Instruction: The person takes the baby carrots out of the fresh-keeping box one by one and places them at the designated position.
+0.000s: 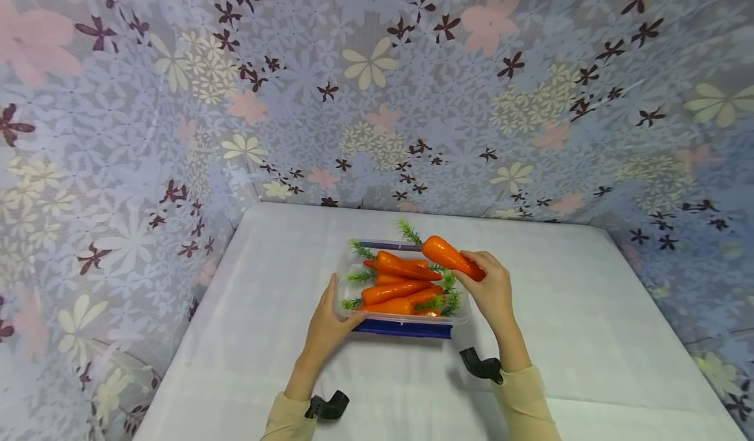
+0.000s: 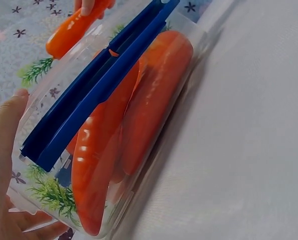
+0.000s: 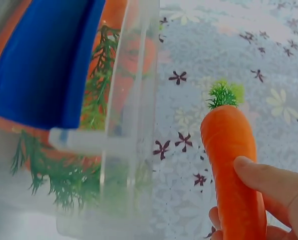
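A clear plastic container point(image 1: 464, 309) with blue side clips holds several toy carrots point(image 1: 394, 291) with green leafy tops. My left hand point(image 1: 326, 326) grips its left end, the thumb by the near corner and the fingers along the side; the left wrist view shows the thumb point(image 2: 6, 122) at the rim. Above the container's far right corner, my right hand point(image 1: 491, 287) pinches one orange toy carrot point(image 1: 446, 255) near its thin end. That carrot's leafy top point(image 3: 224, 94) points away from the hand. In the right wrist view, the thumb lies across the carrot point(image 3: 231, 142).
The container stands on a white-covered table point(image 1: 265, 297). A blue clip point(image 1: 403, 329) hangs along its near side. Behind the table and at both sides hangs flower-patterned cloth point(image 1: 377, 101). Black wrist mounts point(image 1: 480, 366) are strapped to both forearms.
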`<state>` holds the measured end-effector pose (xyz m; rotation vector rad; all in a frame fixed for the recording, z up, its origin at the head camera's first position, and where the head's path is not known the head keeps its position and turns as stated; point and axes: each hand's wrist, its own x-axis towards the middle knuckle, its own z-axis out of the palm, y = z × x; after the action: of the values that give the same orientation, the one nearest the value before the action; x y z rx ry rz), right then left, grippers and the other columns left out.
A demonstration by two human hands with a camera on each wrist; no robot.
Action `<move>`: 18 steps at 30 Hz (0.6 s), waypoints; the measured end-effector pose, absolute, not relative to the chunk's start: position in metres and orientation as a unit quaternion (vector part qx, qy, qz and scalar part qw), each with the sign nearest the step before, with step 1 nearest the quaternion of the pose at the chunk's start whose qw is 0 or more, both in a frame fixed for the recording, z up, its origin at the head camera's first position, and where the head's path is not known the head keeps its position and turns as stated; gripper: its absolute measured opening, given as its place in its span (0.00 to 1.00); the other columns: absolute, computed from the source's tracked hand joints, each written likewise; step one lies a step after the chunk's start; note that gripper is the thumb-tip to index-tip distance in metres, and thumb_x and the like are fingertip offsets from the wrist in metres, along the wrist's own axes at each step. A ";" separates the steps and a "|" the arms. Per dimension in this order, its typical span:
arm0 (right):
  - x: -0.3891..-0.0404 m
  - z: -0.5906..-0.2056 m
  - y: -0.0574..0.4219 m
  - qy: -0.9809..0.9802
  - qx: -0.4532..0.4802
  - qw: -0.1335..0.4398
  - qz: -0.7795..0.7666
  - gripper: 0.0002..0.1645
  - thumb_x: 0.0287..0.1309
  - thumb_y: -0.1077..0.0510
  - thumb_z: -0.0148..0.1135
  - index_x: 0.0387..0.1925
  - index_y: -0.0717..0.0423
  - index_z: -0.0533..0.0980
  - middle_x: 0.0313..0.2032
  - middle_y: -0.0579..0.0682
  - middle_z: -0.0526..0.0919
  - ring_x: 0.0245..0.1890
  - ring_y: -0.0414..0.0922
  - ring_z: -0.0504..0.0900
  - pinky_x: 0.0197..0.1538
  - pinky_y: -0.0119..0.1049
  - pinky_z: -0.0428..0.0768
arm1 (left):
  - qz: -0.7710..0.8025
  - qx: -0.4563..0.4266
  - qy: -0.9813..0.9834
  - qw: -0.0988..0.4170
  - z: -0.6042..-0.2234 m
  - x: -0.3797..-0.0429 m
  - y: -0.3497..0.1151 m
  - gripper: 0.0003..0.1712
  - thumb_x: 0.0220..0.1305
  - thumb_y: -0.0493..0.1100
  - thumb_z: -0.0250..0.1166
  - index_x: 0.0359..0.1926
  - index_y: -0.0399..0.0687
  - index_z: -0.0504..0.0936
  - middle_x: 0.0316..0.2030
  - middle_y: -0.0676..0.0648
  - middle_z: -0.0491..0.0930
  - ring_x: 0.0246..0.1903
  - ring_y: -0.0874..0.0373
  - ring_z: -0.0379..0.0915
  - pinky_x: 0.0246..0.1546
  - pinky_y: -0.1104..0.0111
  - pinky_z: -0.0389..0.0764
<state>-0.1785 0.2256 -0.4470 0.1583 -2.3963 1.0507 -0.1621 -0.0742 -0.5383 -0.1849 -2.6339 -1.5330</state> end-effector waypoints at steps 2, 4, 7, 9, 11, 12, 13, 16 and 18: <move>-0.178 -0.449 0.229 -0.883 0.050 0.259 0.389 0.24 0.43 0.64 0.75 0.46 0.64 0.81 0.40 0.59 0.84 0.39 0.54 0.83 0.40 0.31 0.81 | -0.503 -0.059 -0.861 0.041 -0.538 -0.161 -0.075 0.61 0.50 0.61 0.70 0.75 0.45 0.46 0.72 0.37 0.55 0.67 0.39 0.59 0.64 0.46 0.65; -0.178 -0.451 0.232 -0.882 0.039 0.262 0.389 0.24 0.43 0.65 0.75 0.46 0.64 0.81 0.41 0.59 0.84 0.40 0.54 0.82 0.41 0.23 0.77 | -0.502 -0.055 -0.862 0.038 -0.537 -0.160 -0.074 0.61 0.51 0.61 0.70 0.75 0.46 0.46 0.72 0.37 0.54 0.65 0.39 0.63 0.62 0.46 0.68; -0.176 -0.453 0.237 -0.878 0.024 0.267 0.397 0.24 0.43 0.65 0.74 0.46 0.65 0.80 0.41 0.60 0.83 0.40 0.55 0.81 0.41 0.13 0.70 | -0.498 -0.054 -0.865 0.035 -0.536 -0.159 -0.074 0.60 0.51 0.61 0.70 0.75 0.46 0.46 0.72 0.37 0.55 0.62 0.39 0.66 0.60 0.46 0.69; -0.175 -0.454 0.240 -0.875 0.015 0.272 0.401 0.24 0.44 0.66 0.74 0.47 0.65 0.80 0.41 0.61 0.83 0.40 0.55 0.81 0.40 0.09 0.65 | -0.496 -0.053 -0.866 0.034 -0.535 -0.159 -0.074 0.60 0.51 0.61 0.70 0.75 0.47 0.46 0.72 0.37 0.55 0.60 0.39 0.68 0.60 0.46 0.70; -0.174 -0.456 0.243 -0.872 0.007 0.278 0.404 0.24 0.44 0.66 0.74 0.47 0.66 0.80 0.41 0.62 0.83 0.39 0.55 0.80 0.40 0.07 0.64 | -0.496 -0.054 -0.866 0.033 -0.535 -0.159 -0.074 0.60 0.51 0.61 0.70 0.75 0.47 0.46 0.72 0.37 0.55 0.61 0.39 0.67 0.60 0.46 0.70; -0.173 -0.457 0.245 -0.870 0.003 0.280 0.405 0.24 0.44 0.66 0.74 0.47 0.66 0.80 0.41 0.62 0.83 0.39 0.55 0.80 0.40 0.07 0.64 | -0.497 -0.053 -0.866 0.032 -0.535 -0.159 -0.074 0.60 0.51 0.61 0.70 0.75 0.47 0.46 0.72 0.37 0.55 0.61 0.39 0.67 0.60 0.46 0.70; -0.172 -0.458 0.246 -0.869 -0.002 0.283 0.407 0.24 0.44 0.66 0.73 0.47 0.66 0.80 0.41 0.62 0.83 0.39 0.55 0.79 0.40 0.07 0.64 | -0.496 -0.054 -0.866 0.032 -0.535 -0.159 -0.074 0.60 0.51 0.62 0.70 0.75 0.47 0.46 0.72 0.37 0.55 0.62 0.39 0.66 0.61 0.46 0.69; -0.171 -0.462 0.252 -0.864 -0.021 0.293 0.408 0.23 0.44 0.67 0.73 0.46 0.67 0.80 0.40 0.62 0.83 0.37 0.51 0.78 0.39 0.07 0.64 | -0.496 -0.054 -0.866 0.031 -0.535 -0.159 -0.074 0.60 0.51 0.62 0.69 0.75 0.47 0.45 0.72 0.37 0.55 0.61 0.39 0.67 0.61 0.46 0.69; -0.170 -0.465 0.255 -0.863 -0.039 0.300 0.406 0.23 0.44 0.67 0.73 0.46 0.67 0.80 0.40 0.62 0.83 0.36 0.45 0.76 0.38 0.08 0.64 | -0.496 -0.053 -0.867 0.028 -0.536 -0.159 -0.074 0.60 0.51 0.63 0.69 0.75 0.47 0.45 0.72 0.38 0.54 0.58 0.40 0.70 0.60 0.47 0.71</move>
<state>-0.1704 0.2555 -0.4648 -0.1033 -2.2902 1.0769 -0.1586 -0.0742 -0.5362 -0.1628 -2.6741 -1.5292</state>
